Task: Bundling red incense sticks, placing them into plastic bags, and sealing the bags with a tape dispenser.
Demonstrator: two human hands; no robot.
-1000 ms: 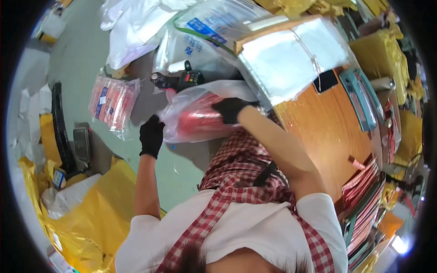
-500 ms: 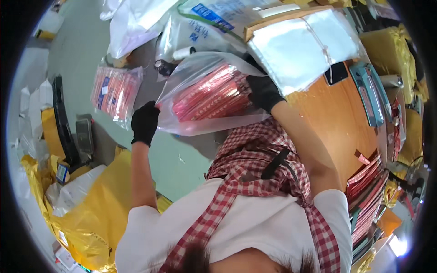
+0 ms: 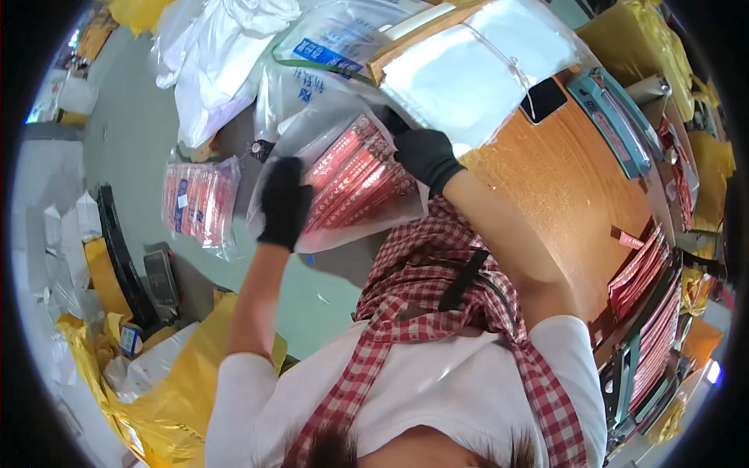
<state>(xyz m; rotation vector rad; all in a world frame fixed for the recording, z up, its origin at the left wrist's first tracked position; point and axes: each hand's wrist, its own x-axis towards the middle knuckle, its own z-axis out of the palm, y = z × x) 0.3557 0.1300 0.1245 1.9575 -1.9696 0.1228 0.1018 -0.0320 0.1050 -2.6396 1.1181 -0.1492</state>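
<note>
The black-gloved left hand [image 3: 285, 204] lies against the left side of a clear bag [image 3: 335, 226] of red packets [image 3: 360, 173], left of the wooden bench [image 3: 562, 210], its fingers' spread impossible to tell, while the right hand [image 3: 427, 158] has its fingers curled closed on the bag's right edge.

Brightly lit; glinting off shiny red packets [image 3: 355, 175] in a translucent plastic bag [image 3: 374, 221]; shadowed on the pale green floor [image 3: 324, 287]; smeared at the black-gloved left hand [image 3: 284, 203]; flaring at a small white light [image 3: 713, 373]; bowed toward black edges.
</note>
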